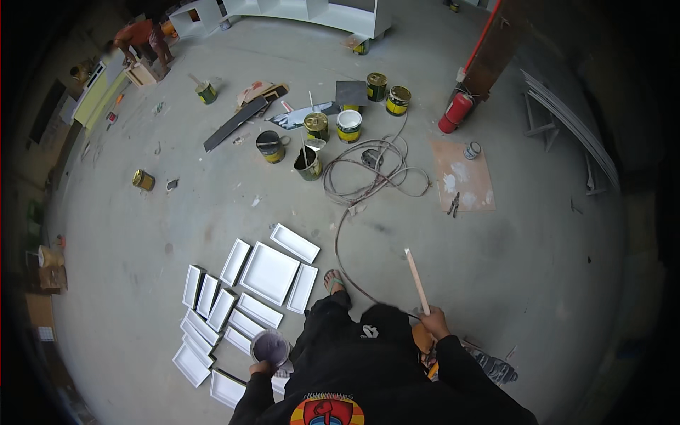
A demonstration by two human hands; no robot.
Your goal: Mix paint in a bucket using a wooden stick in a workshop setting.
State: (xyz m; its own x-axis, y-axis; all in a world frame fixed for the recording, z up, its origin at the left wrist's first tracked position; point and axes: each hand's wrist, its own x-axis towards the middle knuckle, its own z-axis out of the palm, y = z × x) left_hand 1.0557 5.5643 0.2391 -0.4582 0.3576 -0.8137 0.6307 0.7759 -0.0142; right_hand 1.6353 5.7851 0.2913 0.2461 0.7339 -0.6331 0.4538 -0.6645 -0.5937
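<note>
My left hand (262, 368) is closed on a tub (272, 347) of purplish-grey paint, beside my left leg. In my right hand (435, 324) is a thin wooden stick (416, 280) that points forward and slightly left over the floor; its far tip looks whitish. The fingers are wrapped round its near end. Several narrow white trays (295, 243) and one larger, squarer white tray (269, 272) lie open side up at my front left. The tub hides part of the nearest ones.
A coiled hose (372, 177) lies ahead and runs back past my foot. Beyond it stand several paint cans (307, 164). A stained board (462, 177) holds a small can and pliers (454, 205). A red fire extinguisher (456, 112) stands by a post. Another person (144, 39) bends over far left.
</note>
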